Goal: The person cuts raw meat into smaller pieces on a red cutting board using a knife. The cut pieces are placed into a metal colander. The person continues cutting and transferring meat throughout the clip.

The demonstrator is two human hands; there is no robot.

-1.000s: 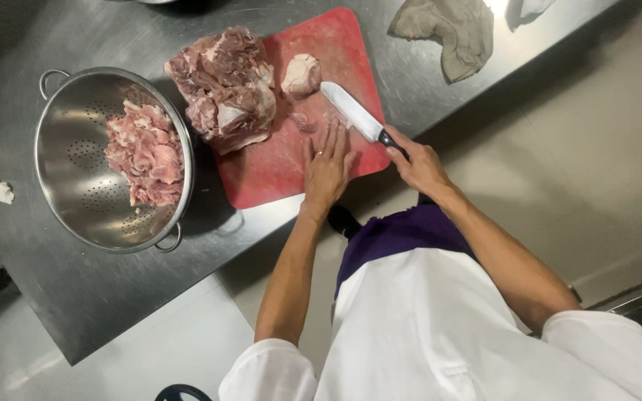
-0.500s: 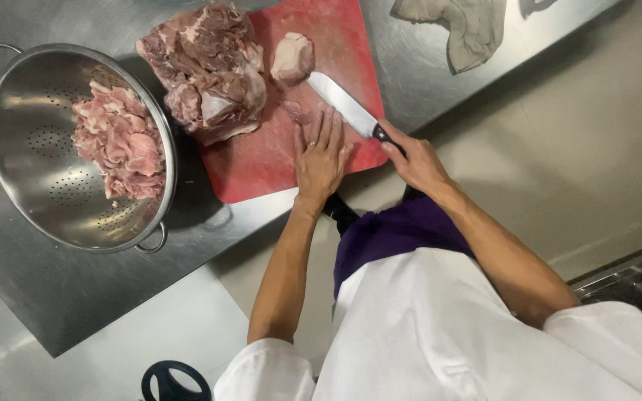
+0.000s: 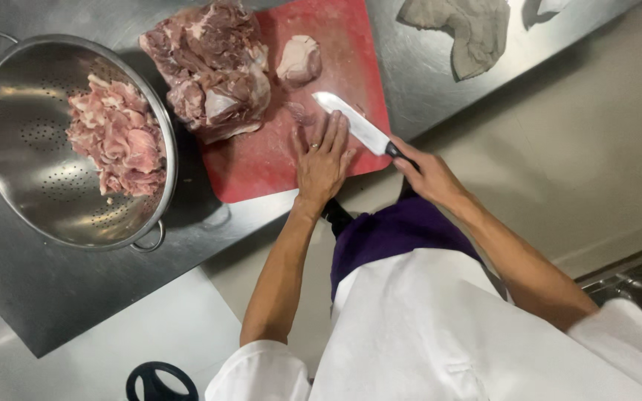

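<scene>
Your right hand [image 3: 426,172] is wrapped around the dark handle of the knife [image 3: 352,123], its blade lying low over the red cutting board [image 3: 261,160] and pointing toward the board's middle. Your left hand [image 3: 322,157] lies flat, fingers together and extended, pressing down on a thin piece of meat [image 3: 300,113] near the board's near edge; it holds nothing. The blade sits just beside those fingertips, almost touching them.

That closeness is the main risk: with the fingers stretched out rather than curled back, a slip of the blade toward the left would likely meet the fingertips first. The piece under your palm looks wet and thin, though much of it is hidden, so it could slide and carry your hand into the edge.

The large slab of raw meat [image 3: 213,70] rests on the board's far left corner, spilling slightly over the edge toward the steel colander [image 3: 9,186], which holds cut meat pieces [image 3: 117,137] at the bench's left end. A smaller pale lump [image 3: 299,61] lies near the board's far edge. A grey cloth [image 3: 466,33] lies crumpled on the bench past the board's right side.

Both forearms reach forward from your body, the left wrist straight, the right wrist angled inward.
</scene>
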